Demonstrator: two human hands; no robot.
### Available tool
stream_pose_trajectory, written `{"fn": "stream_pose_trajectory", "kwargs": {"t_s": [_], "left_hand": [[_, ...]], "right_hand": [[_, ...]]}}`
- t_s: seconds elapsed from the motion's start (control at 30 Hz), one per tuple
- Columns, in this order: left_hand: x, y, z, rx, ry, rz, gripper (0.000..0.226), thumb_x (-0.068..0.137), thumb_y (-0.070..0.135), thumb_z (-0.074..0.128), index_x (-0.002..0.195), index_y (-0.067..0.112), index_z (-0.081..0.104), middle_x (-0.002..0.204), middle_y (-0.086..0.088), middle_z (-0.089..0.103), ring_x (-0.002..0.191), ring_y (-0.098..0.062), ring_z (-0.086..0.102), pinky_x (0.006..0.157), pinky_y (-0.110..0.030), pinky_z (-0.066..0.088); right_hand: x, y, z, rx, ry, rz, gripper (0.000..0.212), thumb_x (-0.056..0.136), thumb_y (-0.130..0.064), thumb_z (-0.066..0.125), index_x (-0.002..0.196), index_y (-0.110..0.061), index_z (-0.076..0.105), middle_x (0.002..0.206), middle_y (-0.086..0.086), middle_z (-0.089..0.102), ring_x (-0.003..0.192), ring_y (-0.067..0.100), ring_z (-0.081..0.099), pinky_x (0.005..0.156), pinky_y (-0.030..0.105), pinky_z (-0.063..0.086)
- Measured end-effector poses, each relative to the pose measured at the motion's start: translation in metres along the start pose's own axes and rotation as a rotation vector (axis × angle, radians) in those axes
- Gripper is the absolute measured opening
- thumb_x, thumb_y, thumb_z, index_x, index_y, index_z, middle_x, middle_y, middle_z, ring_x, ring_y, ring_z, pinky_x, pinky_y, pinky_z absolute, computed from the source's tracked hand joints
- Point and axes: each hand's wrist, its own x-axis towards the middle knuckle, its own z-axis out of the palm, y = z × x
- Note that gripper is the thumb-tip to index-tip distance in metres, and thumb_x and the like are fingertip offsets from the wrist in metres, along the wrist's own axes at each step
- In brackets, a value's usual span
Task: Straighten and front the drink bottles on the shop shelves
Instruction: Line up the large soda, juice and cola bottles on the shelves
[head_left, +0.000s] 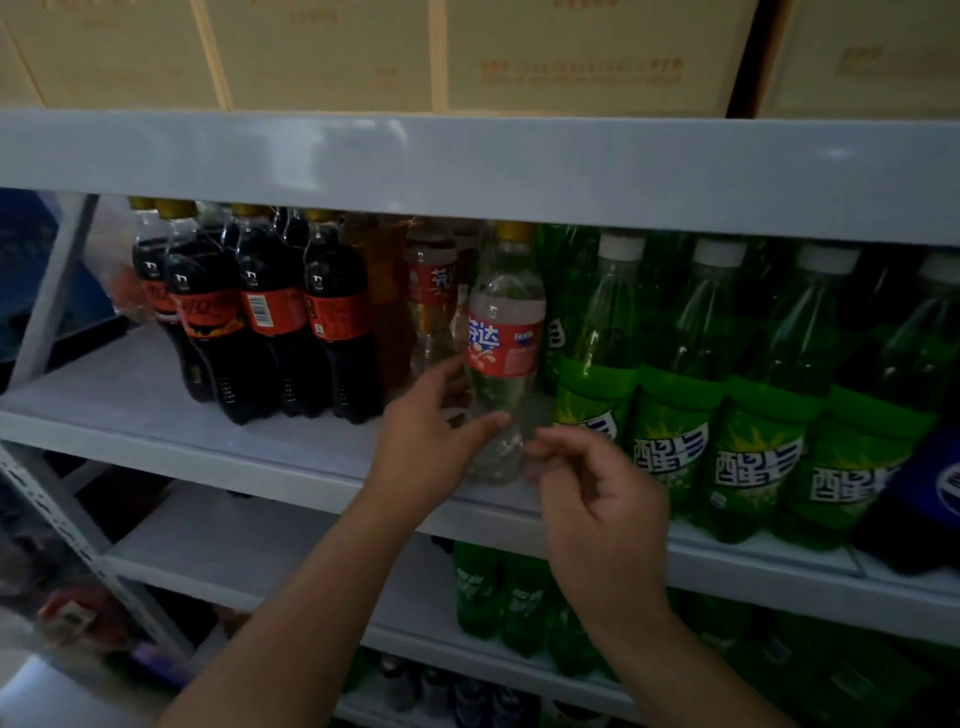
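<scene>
We grip a clear Fanta bottle (506, 332) low on its body with our left hand (426, 441), the thumb across the front and the fingers behind. The bottle has a red label and a yellow cap, and it stands upright at the front edge of the grey shelf (156, 410) with its label facing us. Our right hand (597, 499) is just beside the bottle's base with its fingers loosely curled, holding nothing; blur keeps us from telling whether the fingertips touch the plastic.

Left of the bottle stand dark cola bottles (270, 312) with red labels. To its right is a row of green soda bottles (675, 415) with white caps, and a blue-labelled bottle (924, 499) stands at the far right. Cardboard boxes (571, 57) sit on the shelf above, and smaller green bottles (478, 592) on the one below.
</scene>
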Motion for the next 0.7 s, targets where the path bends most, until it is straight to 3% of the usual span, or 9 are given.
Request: {"fn": "stream_pose_trajectory", "kwargs": {"t_s": [0.07, 0.17, 0.3, 0.4, 0.47, 0.53, 0.7], "left_hand": [[-0.002, 0.005, 0.008, -0.027, 0.0, 0.003, 0.064, 0.069, 0.035, 0.081, 0.127, 0.027, 0.055, 0.11, 0.017, 0.065, 0.097, 0.005, 0.061, 0.085, -0.032, 0.056], [-0.005, 0.009, 0.017, -0.019, 0.029, 0.011, 0.064, 0.066, 0.04, 0.082, 0.123, 0.032, 0.054, 0.103, 0.026, 0.062, 0.092, 0.01, 0.059, 0.074, -0.015, 0.053], [-0.007, 0.008, 0.019, -0.009, 0.086, -0.033, 0.073, 0.053, 0.061, 0.079, 0.116, 0.043, 0.048, 0.098, 0.029, 0.06, 0.088, 0.01, 0.058, 0.07, -0.02, 0.053], [-0.008, 0.008, 0.015, 0.017, -0.011, -0.053, 0.077, 0.057, 0.067, 0.075, 0.124, 0.047, 0.042, 0.1, 0.034, 0.058, 0.091, 0.013, 0.057, 0.07, -0.008, 0.048], [-0.01, 0.008, 0.015, 0.056, -0.096, -0.024, 0.059, 0.068, 0.063, 0.073, 0.119, 0.046, 0.048, 0.099, 0.039, 0.057, 0.096, 0.014, 0.056, 0.069, -0.002, 0.043], [-0.012, 0.008, 0.016, 0.057, -0.101, -0.013, 0.05, 0.069, 0.058, 0.075, 0.112, 0.043, 0.053, 0.097, 0.035, 0.06, 0.095, 0.014, 0.056, 0.07, -0.004, 0.042], [-0.013, 0.006, 0.018, 0.07, -0.052, -0.028, 0.06, 0.062, 0.063, 0.075, 0.111, 0.036, 0.056, 0.102, 0.021, 0.064, 0.093, 0.007, 0.057, 0.076, -0.02, 0.05]], "right_hand": [[-0.001, 0.001, -0.009, -0.015, 0.061, -0.041, 0.021, 0.082, -0.023, 0.05, 0.085, -0.035, 0.067, 0.08, -0.013, 0.069, 0.07, 0.009, 0.066, 0.061, 0.03, 0.056], [-0.001, 0.005, -0.018, -0.004, 0.126, -0.011, 0.02, 0.081, -0.024, 0.049, 0.084, -0.032, 0.067, 0.076, -0.011, 0.068, 0.063, 0.011, 0.064, 0.055, 0.036, 0.055], [-0.003, 0.008, -0.025, -0.054, 0.131, 0.012, 0.019, 0.08, -0.025, 0.049, 0.081, -0.03, 0.067, 0.075, -0.011, 0.067, 0.066, 0.012, 0.065, 0.057, 0.037, 0.055], [-0.005, 0.011, -0.027, -0.095, 0.116, 0.02, 0.018, 0.081, -0.018, 0.052, 0.081, -0.024, 0.069, 0.075, -0.011, 0.067, 0.069, 0.013, 0.065, 0.06, 0.039, 0.055], [-0.006, 0.012, -0.027, -0.124, 0.117, 0.021, 0.018, 0.08, -0.013, 0.053, 0.081, -0.021, 0.07, 0.075, -0.012, 0.067, 0.07, 0.012, 0.065, 0.061, 0.037, 0.054], [-0.006, 0.012, -0.028, -0.139, 0.115, 0.025, 0.018, 0.08, -0.012, 0.053, 0.081, -0.02, 0.07, 0.074, -0.012, 0.066, 0.069, 0.012, 0.064, 0.06, 0.035, 0.054], [-0.008, 0.012, -0.026, -0.144, 0.099, 0.033, 0.017, 0.079, -0.018, 0.053, 0.08, -0.019, 0.07, 0.071, -0.012, 0.065, 0.066, 0.008, 0.062, 0.058, 0.029, 0.052]]}}
